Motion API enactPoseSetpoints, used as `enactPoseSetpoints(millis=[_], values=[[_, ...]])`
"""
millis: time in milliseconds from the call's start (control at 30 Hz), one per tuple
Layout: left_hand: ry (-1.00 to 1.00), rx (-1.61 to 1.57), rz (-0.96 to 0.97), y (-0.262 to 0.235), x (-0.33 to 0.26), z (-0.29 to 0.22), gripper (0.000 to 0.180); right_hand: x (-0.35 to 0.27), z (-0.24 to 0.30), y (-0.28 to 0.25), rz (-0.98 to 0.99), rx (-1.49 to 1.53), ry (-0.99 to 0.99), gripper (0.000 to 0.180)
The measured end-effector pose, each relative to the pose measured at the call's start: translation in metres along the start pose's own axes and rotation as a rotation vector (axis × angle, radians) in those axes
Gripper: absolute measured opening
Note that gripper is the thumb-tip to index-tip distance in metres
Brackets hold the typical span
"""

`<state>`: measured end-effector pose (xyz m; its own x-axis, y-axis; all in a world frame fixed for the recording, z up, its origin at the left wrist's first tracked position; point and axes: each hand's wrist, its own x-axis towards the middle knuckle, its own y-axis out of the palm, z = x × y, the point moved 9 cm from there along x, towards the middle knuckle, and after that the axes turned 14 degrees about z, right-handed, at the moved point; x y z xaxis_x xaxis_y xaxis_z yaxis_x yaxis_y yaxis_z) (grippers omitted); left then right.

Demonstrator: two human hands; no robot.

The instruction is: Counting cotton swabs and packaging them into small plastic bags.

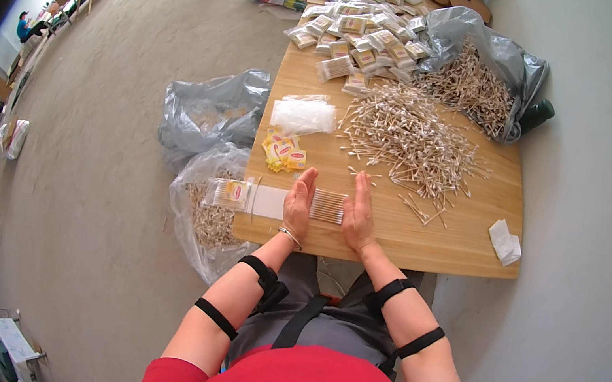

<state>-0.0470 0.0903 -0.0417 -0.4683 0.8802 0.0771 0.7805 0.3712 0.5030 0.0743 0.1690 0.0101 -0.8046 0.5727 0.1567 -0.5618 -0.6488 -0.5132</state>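
Observation:
A neat row of cotton swabs lies near the front edge of the wooden table. My left hand presses flat against the row's left end, and my right hand against its right end, fingers straight and held together. A large loose heap of swabs spreads across the table just beyond my hands. To the left of my left hand lies a filled swab packet beside a white sheet. Small yellow labels and a stack of clear bags sit farther back on the left.
Many packed swab packets cover the far end of the table, beside a grey bag of swabs. A folded white paper lies at the front right. Plastic bags of swabs stand on the floor at the left. People sit far off at upper left.

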Motion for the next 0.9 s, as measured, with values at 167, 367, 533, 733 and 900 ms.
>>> enactPoseSetpoints(millis=[167, 367, 533, 733, 900], values=[[0.002, -0.007, 0.002, 0.000, 0.000, -0.002, 0.058, -0.018, 0.012, 0.048, 0.440, -0.655, 0.064, 0.078], [0.033, 0.089, 0.076, 0.002, 0.002, -0.003, 0.060, -0.017, 0.024, 0.053, 0.440, -0.808, 0.044, 0.093], [-0.073, 0.496, 0.097, -0.004, -0.013, -0.022, 0.044, -0.017, 0.022, 0.051, 0.443, -0.802, 0.049, 0.099], [0.010, 1.358, 0.488, 0.034, -0.059, -0.053, 0.047, -0.020, 0.017, 0.051, 0.456, -0.848, 0.040, 0.103], [-0.208, 1.573, 0.585, 0.049, -0.066, -0.038, 0.063, -0.020, 0.014, 0.054, 0.402, -0.801, 0.002, 0.102]])
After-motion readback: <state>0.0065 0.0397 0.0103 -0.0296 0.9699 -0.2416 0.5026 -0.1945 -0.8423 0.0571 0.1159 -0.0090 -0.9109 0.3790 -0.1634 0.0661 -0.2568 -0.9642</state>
